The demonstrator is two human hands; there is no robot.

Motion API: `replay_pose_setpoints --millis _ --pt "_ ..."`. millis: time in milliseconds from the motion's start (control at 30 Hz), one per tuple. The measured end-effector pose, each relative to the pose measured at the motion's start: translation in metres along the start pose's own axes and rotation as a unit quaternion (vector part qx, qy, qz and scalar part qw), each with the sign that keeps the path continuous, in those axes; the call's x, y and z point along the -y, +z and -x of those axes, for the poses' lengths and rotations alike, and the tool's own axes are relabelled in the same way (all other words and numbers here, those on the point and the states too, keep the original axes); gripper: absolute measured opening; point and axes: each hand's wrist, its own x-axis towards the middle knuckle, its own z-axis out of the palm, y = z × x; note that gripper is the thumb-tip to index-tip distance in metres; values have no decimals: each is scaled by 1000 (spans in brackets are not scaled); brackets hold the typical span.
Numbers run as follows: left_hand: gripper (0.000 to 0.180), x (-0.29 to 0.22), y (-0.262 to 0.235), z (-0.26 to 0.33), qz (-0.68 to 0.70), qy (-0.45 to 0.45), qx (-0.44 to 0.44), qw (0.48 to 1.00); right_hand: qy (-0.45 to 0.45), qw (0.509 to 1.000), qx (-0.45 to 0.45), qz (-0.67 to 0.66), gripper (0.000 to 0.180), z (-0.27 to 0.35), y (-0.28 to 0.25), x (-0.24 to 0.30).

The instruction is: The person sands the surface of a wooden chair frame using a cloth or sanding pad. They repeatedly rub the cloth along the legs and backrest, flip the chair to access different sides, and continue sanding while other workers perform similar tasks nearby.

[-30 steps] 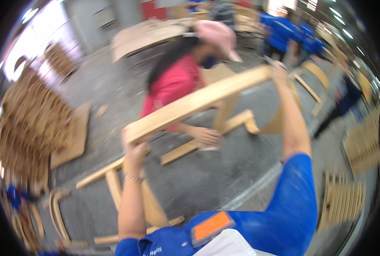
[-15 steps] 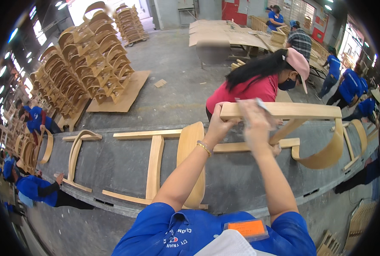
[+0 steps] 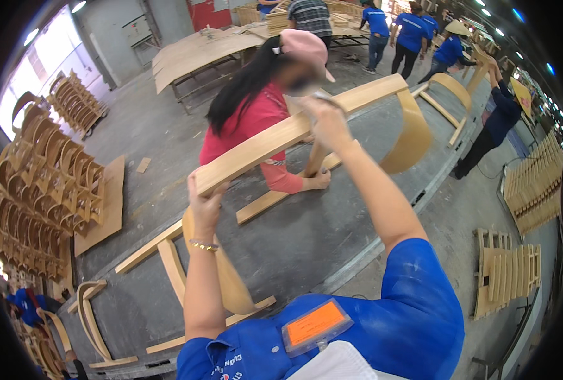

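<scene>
Workshop floor below: wooden rail (image 3: 294, 130) runs from 8 to 2 o'clock, left hand (image 3: 204, 201) closed on its lower end, right hand (image 3: 325, 117) pressing a small pad midway

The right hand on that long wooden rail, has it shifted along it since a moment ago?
Cannot tell: the head camera swung. The right hand sits mid-rail now, as half a second ago.

One camera only, worn on the person's head, looking down and forward over both raised arms; the blue shirt fills the 6 o'clock edge; the long grey table (image 3: 306, 234) sits close below, running from 8 o'clock to 2 o'clock; the fisheye bends the hall's edges; stacked wooden chair frames (image 3: 41, 190) lie far off at 9 o'clock.
</scene>
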Motion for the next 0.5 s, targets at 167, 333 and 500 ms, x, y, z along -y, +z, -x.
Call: replay_pose_setpoints --millis 167,333,500 --pt "57 -3 2 4 -52 -22 -19 998 189 970 -8 151 46 -15 -49 -185" --pt "59 -7 2 -1 -51 -37 -27 998 273 942 2 193 38 -34 -76 -306" --pt "58 -7 2 -3 -33 -50 -33 998 369 912 0 181 39 -50 -101 -372"
